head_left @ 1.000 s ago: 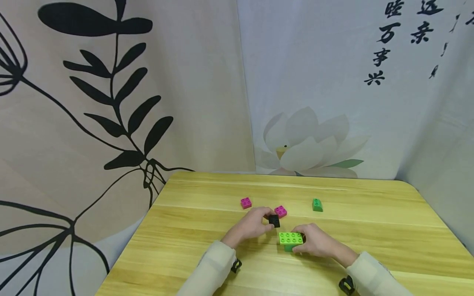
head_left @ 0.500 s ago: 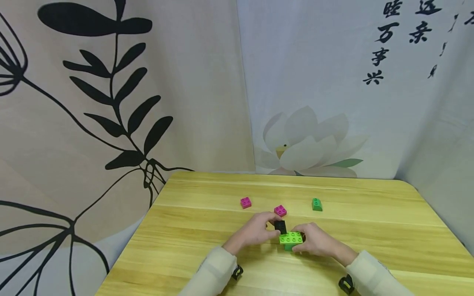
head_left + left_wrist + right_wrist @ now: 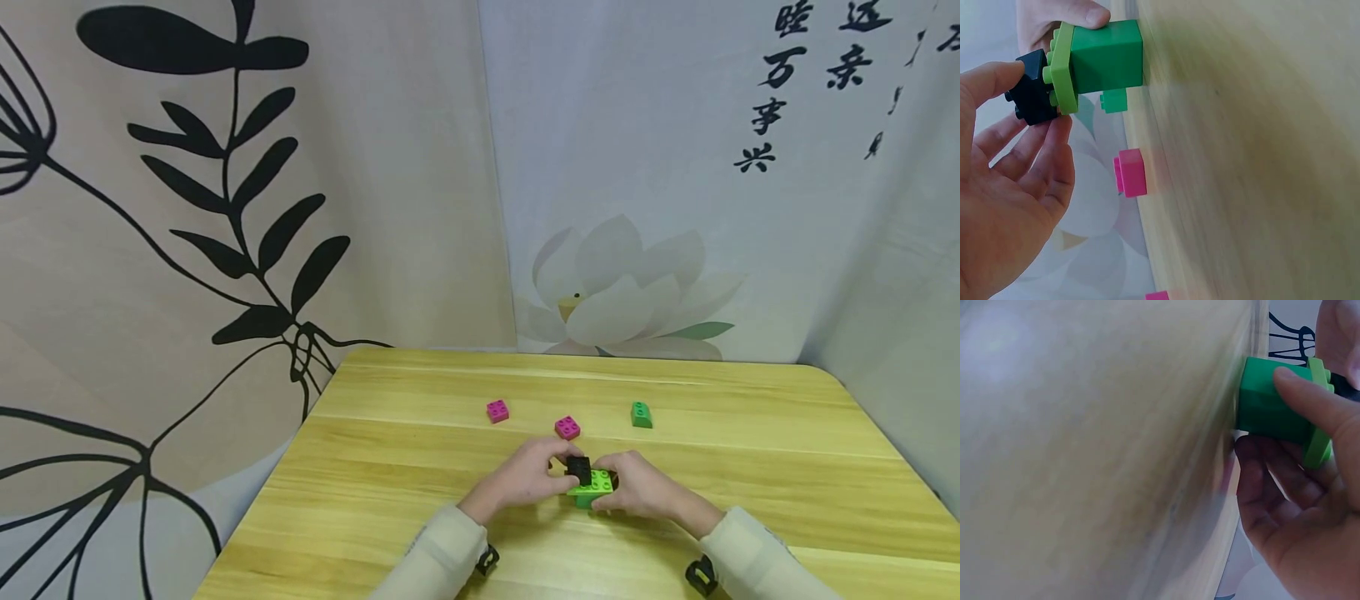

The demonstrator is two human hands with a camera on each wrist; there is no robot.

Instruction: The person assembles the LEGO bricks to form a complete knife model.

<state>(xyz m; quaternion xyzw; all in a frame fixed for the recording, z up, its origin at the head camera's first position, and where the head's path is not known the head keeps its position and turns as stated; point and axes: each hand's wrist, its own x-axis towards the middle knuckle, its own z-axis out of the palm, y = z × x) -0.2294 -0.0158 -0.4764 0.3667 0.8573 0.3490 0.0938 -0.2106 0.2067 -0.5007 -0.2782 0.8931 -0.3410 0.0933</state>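
Black brick [image 3: 1032, 94], lime plate [image 3: 1064, 75], green block [image 3: 1108, 57]: smooth plastic, faint sheen. Tabletop [image 3: 750, 450] wood-grained, smooth, softly glossy. Backdrop [image 3: 412, 183] and sleeves [image 3: 438, 550] matt cloth.

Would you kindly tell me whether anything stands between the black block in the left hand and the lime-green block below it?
Nothing visible does: the left hand pinches the black block at the studs of the lime-green block. Whether it is pressed fully down, I cannot tell.

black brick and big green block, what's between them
The lime plate lies between the black brick and the big green block; the left wrist view shows it.
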